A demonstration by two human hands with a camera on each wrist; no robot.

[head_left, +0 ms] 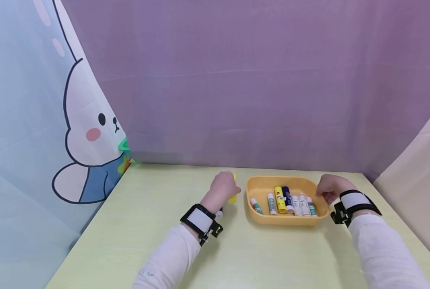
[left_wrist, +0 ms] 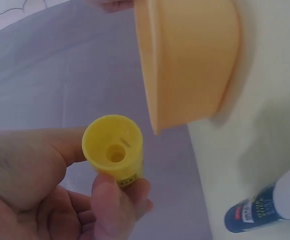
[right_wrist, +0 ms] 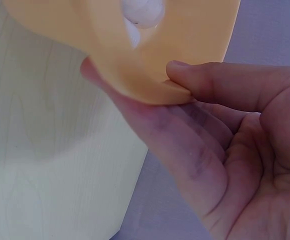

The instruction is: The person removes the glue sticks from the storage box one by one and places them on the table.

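Note:
My left hand (head_left: 224, 186) pinches a yellow glue stick (left_wrist: 116, 150) between thumb and fingers, just left of the basket. Its hollow round end faces the left wrist camera. At the basket's right end, my right hand (head_left: 333, 186) grips the rim, thumb inside and fingers beneath it in the right wrist view. The shallow orange basket (head_left: 272, 220) holds several glue sticks: a yellow one (head_left: 280, 200), a dark blue one (head_left: 287, 200), and white ones (head_left: 296, 205) among others. On the table, a dark blue glue stick with a white cap (left_wrist: 257, 210) lies partly hidden behind my left wrist in the head view.
The pale wood-grain table (head_left: 139, 224) ends at a purple cloth (head_left: 236, 88) hanging behind it. A blue cloth with a cartoon rabbit (head_left: 88, 120) hangs along the left side, and a pale cloth (head_left: 417, 176) along the right.

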